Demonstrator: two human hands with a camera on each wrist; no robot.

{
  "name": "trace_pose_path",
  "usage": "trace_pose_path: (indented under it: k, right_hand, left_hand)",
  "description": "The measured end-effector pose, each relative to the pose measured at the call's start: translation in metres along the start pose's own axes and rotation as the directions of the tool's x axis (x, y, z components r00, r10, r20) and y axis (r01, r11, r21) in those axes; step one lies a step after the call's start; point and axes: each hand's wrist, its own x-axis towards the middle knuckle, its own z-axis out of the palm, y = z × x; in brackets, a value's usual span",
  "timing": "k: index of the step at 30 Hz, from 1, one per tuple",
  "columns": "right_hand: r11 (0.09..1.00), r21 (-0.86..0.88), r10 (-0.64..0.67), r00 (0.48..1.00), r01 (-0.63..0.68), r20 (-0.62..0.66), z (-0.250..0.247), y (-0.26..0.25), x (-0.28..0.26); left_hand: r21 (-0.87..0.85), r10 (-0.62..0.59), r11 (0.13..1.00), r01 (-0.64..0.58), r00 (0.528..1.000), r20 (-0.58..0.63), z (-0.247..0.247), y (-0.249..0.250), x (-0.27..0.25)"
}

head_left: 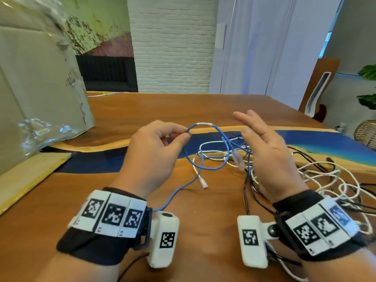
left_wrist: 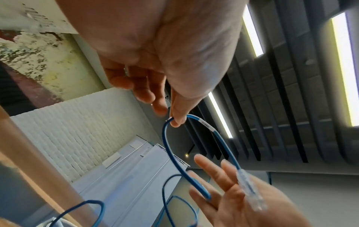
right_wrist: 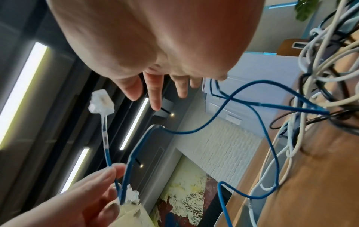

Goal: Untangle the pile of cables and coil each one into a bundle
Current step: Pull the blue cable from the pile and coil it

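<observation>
Blue cable half-coiled

Blue cable [head_left: 203,159] hung mid-frame, pinched by the left hand [head_left: 154,151]. At right, the right hand [head_left: 262,151] was spread open, empty, above the tangled pile [head_left: 317,180]. Feeding even loops leftward would likely avoid snags.

A wooden desk [head_left: 142,106] with a blue resin river band [head_left: 315,139] fills the near scene. At far centre stands a white brick column [head_left: 173,47]; left of it a wall with peeling green and red paint [head_left: 97,23] above a dark sofa [head_left: 107,74]. Right of the column are pale closet doors [head_left: 264,47]. A large cardboard box [head_left: 36,78] stands at left. At far right are a wooden chair [head_left: 319,86], a leafy plant [head_left: 368,86] and a wicker basket [head_left: 366,133]. Overhead, strip lights [left_wrist: 252,30] sit in a dark slatted ceiling [left_wrist: 281,92].
</observation>
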Motion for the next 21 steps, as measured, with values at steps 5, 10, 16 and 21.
trace_pose_path:
  k: [5, 10, 16, 21]
  right_hand:
    - [0.998, 0.039, -0.059, 0.969, 0.051, 0.239, 0.017, -0.006, -0.01]
    - [0.984, -0.177, 0.043, 0.961, 0.006, 0.272, 0.022, 0.007, -0.012]
    - [0.993, -0.114, 0.005, 0.992, -0.019, -0.123, 0.015, 0.012, -0.002]
    - [0.96, -0.27, -0.109, 0.988, 0.075, -0.11, 0.015, 0.002, -0.008]
  left_hand:
    - [-0.133, -0.089, 0.986, 0.096, 0.994, 0.057, 0.0, 0.005, -0.001]
    - [-0.527, -0.246, 0.776, 0.347, 0.936, 0.253, -0.005, 0.014, 0.0]
    - [-0.39, -0.204, 0.87, 0.301, 0.941, 0.271, 0.006, 0.011, -0.008]
    - [-0.389, -0.163, 0.872, 0.298, 0.925, 0.344, 0.001, 0.023, -0.009]
